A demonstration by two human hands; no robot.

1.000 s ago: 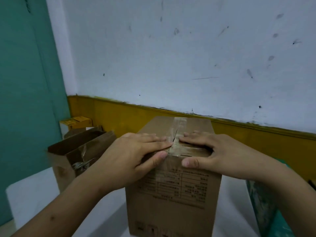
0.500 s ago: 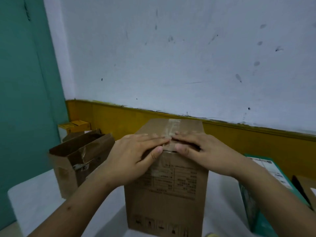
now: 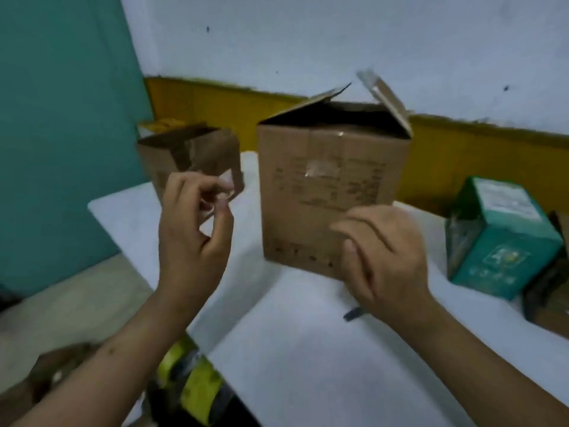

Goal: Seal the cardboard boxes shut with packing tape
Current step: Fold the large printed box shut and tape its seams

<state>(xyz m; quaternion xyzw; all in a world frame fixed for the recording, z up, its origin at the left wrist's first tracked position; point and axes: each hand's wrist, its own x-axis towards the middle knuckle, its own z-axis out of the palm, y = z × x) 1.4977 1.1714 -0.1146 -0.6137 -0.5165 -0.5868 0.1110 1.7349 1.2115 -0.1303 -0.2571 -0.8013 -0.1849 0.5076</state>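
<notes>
A tall brown cardboard box [image 3: 326,192] stands on the white table [image 3: 301,349], its top flaps [image 3: 385,97] sprung up and apart, with old tape scraps on its front. My left hand [image 3: 194,235] is raised to the left of the box, fingers curled, thumb and forefinger pinching what looks like a clear strip of tape [image 3: 228,195]. My right hand [image 3: 385,257] hovers in front of the box's lower right corner with relaxed fingers, holding nothing. A yellow-green and black object [image 3: 191,383], possibly tape rolls, lies below the table's near edge; blur hides its form.
A smaller open cardboard box [image 3: 172,152] stands behind my left hand. A green carton [image 3: 502,238] sits at the right with a brown box [image 3: 551,291] beside it. A small dark object [image 3: 354,313] lies on the table under my right wrist. The wall is close behind.
Both hands have come off the box top, where they pressed the taped seam, and drawn back toward me. The flaps now stand open. The view has tilted downward.
</notes>
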